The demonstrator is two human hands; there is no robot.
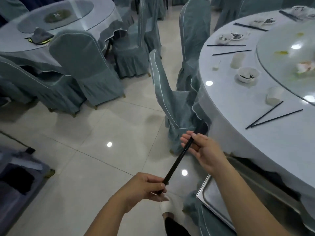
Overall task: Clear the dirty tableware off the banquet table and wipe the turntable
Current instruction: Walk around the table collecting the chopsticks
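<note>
Head view: black chopstick bundle (179, 159) gripped at both ends, left hand (144, 186) closed on near end, right hand (202, 149) pinching far end. Long axis diagonal, beside tabletop (238, 99). Steel tray (221, 193) just below right hand.

Covered chair (172, 103) crowds the banquet table (238, 99) edge beside open floor (102, 133).
</note>
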